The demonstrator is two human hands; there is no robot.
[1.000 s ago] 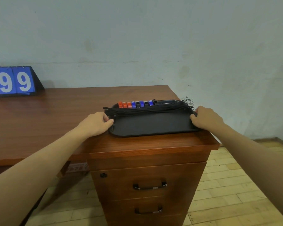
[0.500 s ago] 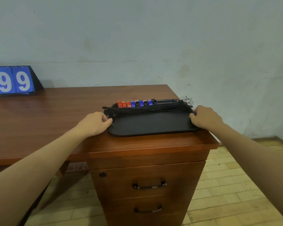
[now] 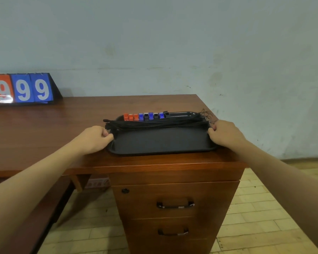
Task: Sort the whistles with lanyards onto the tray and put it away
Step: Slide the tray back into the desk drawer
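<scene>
Whistles (image 3: 144,116) lined along far rim of black tray (image 3: 160,142), lanyards (image 3: 154,123) bundled across it, tray at desk (image 3: 44,129) corner. Left hand (image 3: 94,138), right hand (image 3: 226,133) each pinch a short end rim. Tray likely light, stiff; loose load may slide, so carry level.

The counter (image 3: 53,129) lies bare between the tray (image 3: 162,143) and the scoreboard (image 3: 24,88) at its far left, while the wall (image 3: 191,52) closes in behind and open floor (image 3: 255,217) drops away right.
</scene>
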